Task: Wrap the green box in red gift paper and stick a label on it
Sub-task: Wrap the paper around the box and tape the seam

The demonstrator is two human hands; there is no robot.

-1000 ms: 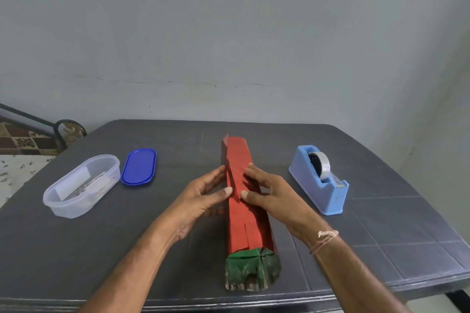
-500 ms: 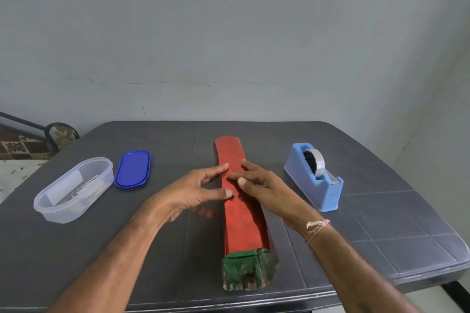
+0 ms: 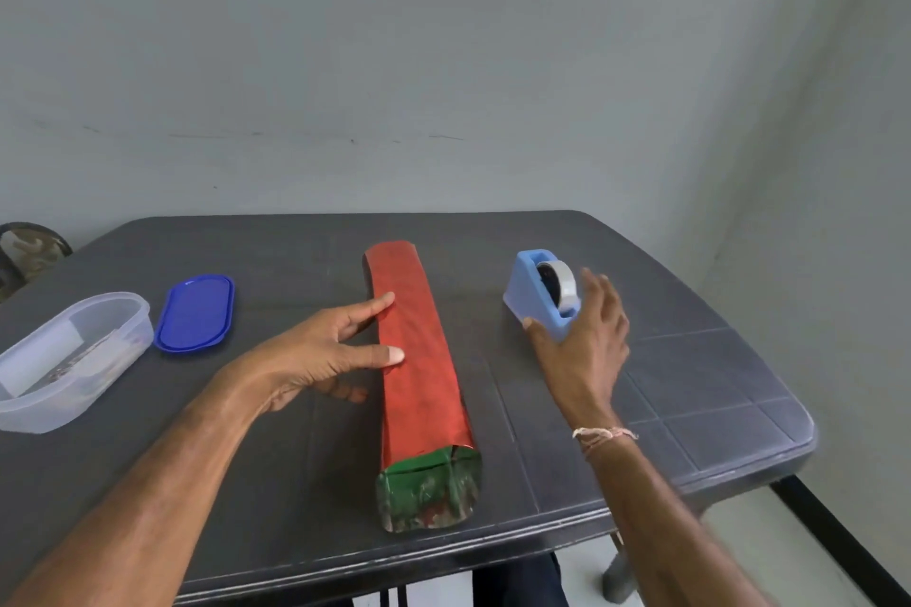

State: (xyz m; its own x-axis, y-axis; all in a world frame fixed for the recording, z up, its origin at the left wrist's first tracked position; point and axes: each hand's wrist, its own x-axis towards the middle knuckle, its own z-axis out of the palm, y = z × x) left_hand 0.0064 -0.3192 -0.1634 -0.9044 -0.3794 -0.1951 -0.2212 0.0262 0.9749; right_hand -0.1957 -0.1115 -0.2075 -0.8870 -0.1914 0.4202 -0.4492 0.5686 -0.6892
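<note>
A long box lies lengthwise in the middle of the dark table, covered in red gift paper (image 3: 416, 350). Its green near end (image 3: 428, 490) sticks out of the paper by the table's front edge. My left hand (image 3: 325, 350) presses the paper on the box's left side with straight index finger and thumb. My right hand (image 3: 584, 335) is at the near end of the blue tape dispenser (image 3: 535, 293), fingers spread over its tape roll and cutter; what the fingertips touch is hidden.
A clear plastic container (image 3: 69, 360) with white labels inside stands at the left, its blue lid (image 3: 195, 313) beside it. The dark table (image 3: 690, 384) ends close in front of me and to the right. A grey wall stands behind it.
My right hand left the red paper and moved right to the tape dispenser. My left hand stayed pressed on the box. The camera view shifted slightly.
</note>
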